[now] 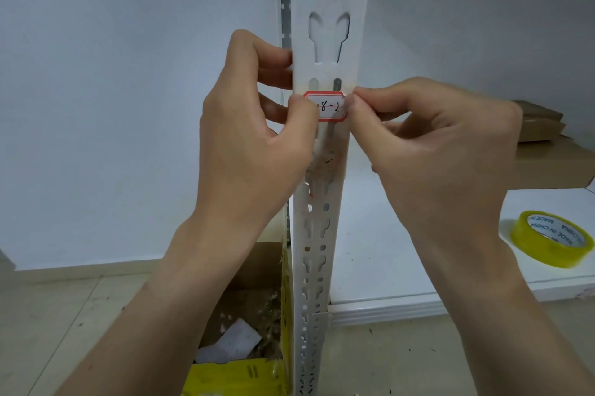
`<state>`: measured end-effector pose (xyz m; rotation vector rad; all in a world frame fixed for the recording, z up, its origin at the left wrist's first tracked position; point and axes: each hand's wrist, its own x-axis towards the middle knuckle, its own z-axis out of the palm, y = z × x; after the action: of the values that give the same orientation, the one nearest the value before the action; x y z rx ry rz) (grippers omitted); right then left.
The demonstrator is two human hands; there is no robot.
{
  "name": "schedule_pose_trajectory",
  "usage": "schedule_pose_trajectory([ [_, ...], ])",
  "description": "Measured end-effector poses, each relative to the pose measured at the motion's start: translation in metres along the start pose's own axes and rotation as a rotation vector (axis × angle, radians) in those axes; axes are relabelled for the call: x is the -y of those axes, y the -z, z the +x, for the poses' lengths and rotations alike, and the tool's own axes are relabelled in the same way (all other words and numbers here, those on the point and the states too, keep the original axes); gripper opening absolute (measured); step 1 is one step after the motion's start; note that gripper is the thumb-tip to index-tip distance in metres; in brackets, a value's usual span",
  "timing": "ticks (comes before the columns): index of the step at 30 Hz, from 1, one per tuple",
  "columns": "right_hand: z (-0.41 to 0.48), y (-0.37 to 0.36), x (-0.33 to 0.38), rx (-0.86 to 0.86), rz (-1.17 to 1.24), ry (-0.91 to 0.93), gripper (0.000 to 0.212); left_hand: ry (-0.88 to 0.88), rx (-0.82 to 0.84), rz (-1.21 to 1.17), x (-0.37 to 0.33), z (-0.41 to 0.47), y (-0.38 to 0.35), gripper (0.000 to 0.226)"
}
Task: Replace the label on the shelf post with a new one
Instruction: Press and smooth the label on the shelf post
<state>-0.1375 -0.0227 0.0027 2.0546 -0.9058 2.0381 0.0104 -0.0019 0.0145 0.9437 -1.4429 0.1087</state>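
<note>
Nearest the camera, two bare forearms reach up from the bottom edge. Low down, left of the post, an open cardboard box (244, 315) with yellow tape on its rim holds white paper scraps (230, 344) and debris. The left hand (248, 138) has its thumb pressed on the left end of the label (328, 107), its other fingers curled round the post's left edge. The right hand (428, 150) pinches thumb and forefinger together at the label's right end, closed on its edge. The label is white with a red border, handwritten "18-2" partly hidden by the thumb, lying flat across the front of the white slotted shelf post (328, 41), about mid-height; whether it is fully stuck down is hard to tell. Just below it the post shows a patch of brownish residue (326, 160). To the right, a roll of yellow tape (552, 237) lies on the white shelf (402, 266). Further back on that shelf sit flat brown cardboard boxes (553, 157). Behind is a pale wall (112, 105).
</note>
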Motion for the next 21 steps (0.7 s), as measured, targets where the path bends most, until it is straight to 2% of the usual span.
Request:
schedule_pose_trajectory([
  [9,0.002,-0.001,0.000,0.023,-0.176,0.102,0.015,0.010,0.000,0.008,-0.002,0.001,0.000,0.020],
  [21,0.007,-0.003,0.019,0.023,-0.295,-0.012,0.013,0.066,0.021,-0.025,-0.005,-0.002,0.002,0.018],
])
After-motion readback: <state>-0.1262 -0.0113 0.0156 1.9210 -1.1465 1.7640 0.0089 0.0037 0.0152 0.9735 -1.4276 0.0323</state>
